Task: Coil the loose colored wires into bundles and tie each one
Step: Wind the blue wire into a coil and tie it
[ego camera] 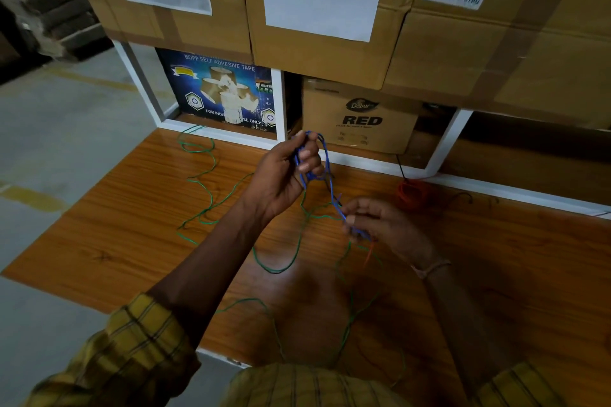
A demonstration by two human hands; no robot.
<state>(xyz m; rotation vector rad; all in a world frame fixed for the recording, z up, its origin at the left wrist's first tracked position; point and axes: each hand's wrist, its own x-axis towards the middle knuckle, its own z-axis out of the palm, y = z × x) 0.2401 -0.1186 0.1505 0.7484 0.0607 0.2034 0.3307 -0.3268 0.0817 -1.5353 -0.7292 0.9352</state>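
My left hand [284, 172] is raised above the wooden table [132, 241] and grips a small coil of blue wire [325, 158]. A strand of that blue wire runs down to my right hand [380, 221], which pinches it just above the table. A long loose green wire [205, 188] sprawls in loops across the left and middle of the table and trails toward my body. A coiled red-orange wire bundle [411, 193] lies at the table's back edge, to the right of my hands. A short orange strand [368, 254] hangs below my right hand.
Stacked cardboard boxes [330, 53] rise behind the table, over a white frame [281, 102] holding a blue tape box [218, 89] and a brown "RED" box [360, 116]. A thin black wire [461, 196] lies at the back right. Grey concrete floor [49, 142] lies left of the table.
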